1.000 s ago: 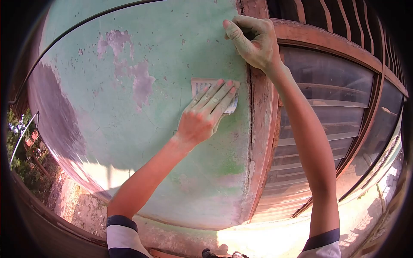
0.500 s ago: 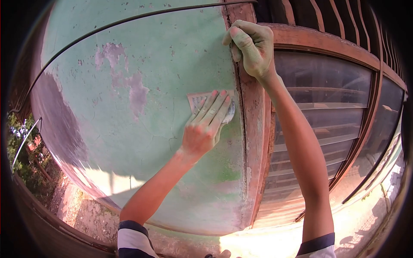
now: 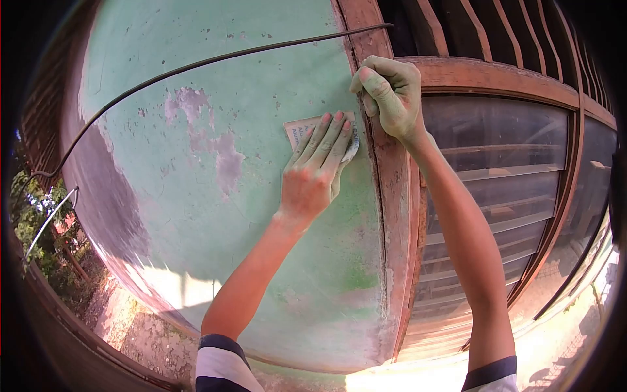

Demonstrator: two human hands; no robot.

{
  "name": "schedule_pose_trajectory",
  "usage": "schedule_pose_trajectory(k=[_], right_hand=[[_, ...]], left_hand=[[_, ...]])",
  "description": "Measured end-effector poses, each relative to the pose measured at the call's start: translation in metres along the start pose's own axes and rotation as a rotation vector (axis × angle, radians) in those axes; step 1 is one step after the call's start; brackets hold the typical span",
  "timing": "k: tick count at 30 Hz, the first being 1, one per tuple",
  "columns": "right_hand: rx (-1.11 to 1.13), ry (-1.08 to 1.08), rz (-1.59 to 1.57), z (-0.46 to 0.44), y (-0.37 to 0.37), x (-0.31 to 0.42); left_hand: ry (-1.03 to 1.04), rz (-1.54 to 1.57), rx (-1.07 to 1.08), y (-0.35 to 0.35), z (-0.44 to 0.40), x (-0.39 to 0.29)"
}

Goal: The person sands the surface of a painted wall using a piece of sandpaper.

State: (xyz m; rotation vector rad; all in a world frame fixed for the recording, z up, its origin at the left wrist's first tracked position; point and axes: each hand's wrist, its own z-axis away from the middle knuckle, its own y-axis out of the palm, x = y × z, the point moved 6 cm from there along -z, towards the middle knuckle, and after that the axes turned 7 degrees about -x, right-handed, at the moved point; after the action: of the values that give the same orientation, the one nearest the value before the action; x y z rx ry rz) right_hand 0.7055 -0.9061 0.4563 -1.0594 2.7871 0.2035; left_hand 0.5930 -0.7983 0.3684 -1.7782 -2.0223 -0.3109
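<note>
My left hand (image 3: 312, 173) lies with its fingers stretched over a sheet of sandpaper (image 3: 299, 130), pressing it against the green painted wall (image 3: 261, 85). Printed lettering shows on the paper's back on both sides of the fingers. Higher up and to the right, my right hand (image 3: 393, 98) is curled into a fist against the reddish wooden post (image 3: 385, 153) at the wall's edge. Pale dust coats its fingers and thumb. Nothing is visible in that fist, though its palm is turned out of sight.
A dark wire (image 3: 215, 60) runs across the wall to the post. Bare, peeled patches (image 3: 228, 163) mark the paint left of my hands. On the right stands a louvred glass window (image 3: 496, 176), with wooden slats (image 3: 473, 29) above it. Plants (image 3: 39, 222) grow at the far left.
My left hand and the sandpaper have slid up the wall and slightly left. The right fist has stayed at the post. The whole view has tilted a little, so the wall sits lower.
</note>
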Motion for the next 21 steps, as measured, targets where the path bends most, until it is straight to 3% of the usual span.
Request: schedule_pose_trajectory(k=[3,6,8,10,12,14,17,21], right_hand=[[-0.036,0.126,-0.037,0.001,0.002,0.003],[-0.04,0.075,0.004,-0.001,0.002,0.002],[-0.036,0.102,0.01,-0.001,0.0,0.001],[-0.036,0.134,0.015,0.001,0.001,-0.001],[-0.036,-0.044,-0.016,-0.001,0.003,0.006],[-0.027,0.038,-0.029,-0.001,0.002,0.009],[0.001,0.105,-0.028,-0.001,0.003,0.007],[0.017,0.107,0.087,-0.002,0.001,0.004]], left_hand=[[0.029,-0.061,-0.137,-0.012,-0.057,0.033],[0.053,-0.11,-0.221,-0.017,-0.11,0.068],[-0.026,-0.128,-0.22,-0.015,-0.117,0.067],[0.039,-0.08,-0.19,-0.008,-0.091,0.049],[0.109,-0.032,-0.159,-0.005,-0.052,0.023],[0.059,-0.014,-0.033,0.001,-0.017,0.005],[0.106,-0.037,-0.024,-0.004,-0.034,0.015],[0.088,-0.079,-0.177,-0.008,-0.103,0.047]])
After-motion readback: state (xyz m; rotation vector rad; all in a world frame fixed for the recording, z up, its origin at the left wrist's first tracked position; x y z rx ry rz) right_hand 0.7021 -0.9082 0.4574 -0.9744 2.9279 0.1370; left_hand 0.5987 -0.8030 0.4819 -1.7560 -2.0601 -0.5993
